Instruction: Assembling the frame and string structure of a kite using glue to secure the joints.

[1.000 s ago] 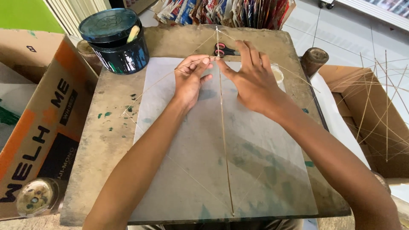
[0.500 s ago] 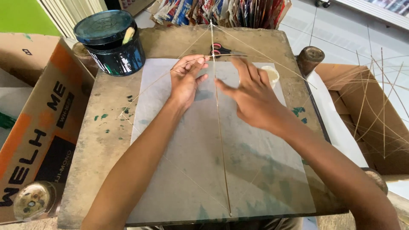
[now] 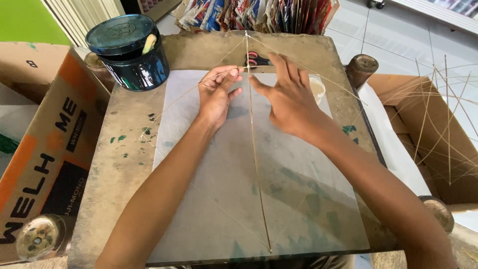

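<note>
A thin bamboo kite frame lies on a pale sheet of paper (image 3: 298,199) on a worn wooden table (image 3: 114,164). Its long upright stick (image 3: 256,164) runs from the far edge to the near edge, and a bowed cross stick (image 3: 179,97) curves off to both sides. My left hand (image 3: 216,94) pinches the cross stick where it meets the upright stick. My right hand (image 3: 289,97) rests flat with fingers spread just right of that crossing, thumb touching the upright stick. Thin thread runs from the stick ends across the paper.
A dark round tin (image 3: 128,52) with a lid stands at the table's far left. Scissors (image 3: 256,60) with red handles lie beyond my hands. A cardboard box (image 3: 40,159) is on the left, another box (image 3: 433,129) with bamboo frames on the right. A small cup (image 3: 317,88) sits by my right hand.
My right hand has slid a little nearer and flattened beside the upright stick. My left hand keeps its pinch at the crossing.
</note>
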